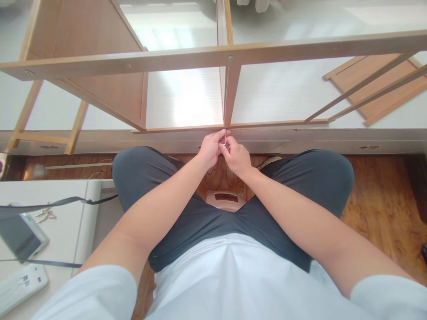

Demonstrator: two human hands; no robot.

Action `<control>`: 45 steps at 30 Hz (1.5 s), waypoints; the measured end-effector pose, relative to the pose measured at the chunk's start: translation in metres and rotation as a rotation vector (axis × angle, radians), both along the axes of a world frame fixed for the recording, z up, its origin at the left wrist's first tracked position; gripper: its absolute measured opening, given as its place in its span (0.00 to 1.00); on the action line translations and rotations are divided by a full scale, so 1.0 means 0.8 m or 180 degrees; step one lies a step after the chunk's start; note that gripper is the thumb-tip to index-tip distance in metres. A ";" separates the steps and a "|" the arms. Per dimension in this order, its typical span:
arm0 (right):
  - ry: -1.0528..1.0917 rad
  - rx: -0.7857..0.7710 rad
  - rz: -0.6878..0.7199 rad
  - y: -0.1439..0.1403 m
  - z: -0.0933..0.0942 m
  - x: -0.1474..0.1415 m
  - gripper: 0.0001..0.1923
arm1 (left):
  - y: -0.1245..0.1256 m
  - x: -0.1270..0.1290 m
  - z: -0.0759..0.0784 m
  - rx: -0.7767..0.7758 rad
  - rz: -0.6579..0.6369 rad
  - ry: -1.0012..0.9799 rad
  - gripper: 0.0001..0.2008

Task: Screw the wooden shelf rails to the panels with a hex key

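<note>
A thin bent metal rod that looks like a hex key [224, 140] sits between my two hands, in front of the lower rail of a wooden frame [187, 129]. My left hand [211, 150] is closed, its fingertips pinching around the upper part of the key near the rail. My right hand [237, 156] is also closed, with thumb and fingers on the key's lower bend. An upright wooden post [231, 95] meets the rail just above my hands. Whatever fastener the key's tip touches is hidden by my fingers.
Wooden frame parts and a large panel [96, 95] stand upright at the left. A slatted panel [380, 89] lies on the white surface at the right. On a pale table at lower left are a phone [20, 235], small metal pieces [46, 215] and a white power strip-like device [22, 286].
</note>
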State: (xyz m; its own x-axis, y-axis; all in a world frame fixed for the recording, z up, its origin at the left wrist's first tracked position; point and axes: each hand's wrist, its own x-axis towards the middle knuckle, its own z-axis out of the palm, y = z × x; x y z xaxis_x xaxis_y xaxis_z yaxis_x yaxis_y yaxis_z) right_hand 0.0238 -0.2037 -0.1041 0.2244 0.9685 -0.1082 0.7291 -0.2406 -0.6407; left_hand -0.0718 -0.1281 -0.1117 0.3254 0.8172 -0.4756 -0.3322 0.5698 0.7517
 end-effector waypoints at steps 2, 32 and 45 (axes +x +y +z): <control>-0.0014 0.0022 -0.0037 0.000 -0.001 0.000 0.15 | -0.001 0.000 0.001 0.0013 0.0014 -0.0009 0.06; 0.0532 0.0046 0.0052 0.001 -0.005 -0.003 0.16 | 0.002 -0.003 0.007 -0.0198 0.0012 0.0103 0.05; 0.0601 0.0179 0.0169 -0.002 -0.001 -0.001 0.15 | 0.005 -0.004 -0.009 -0.0016 -0.0034 0.0025 0.07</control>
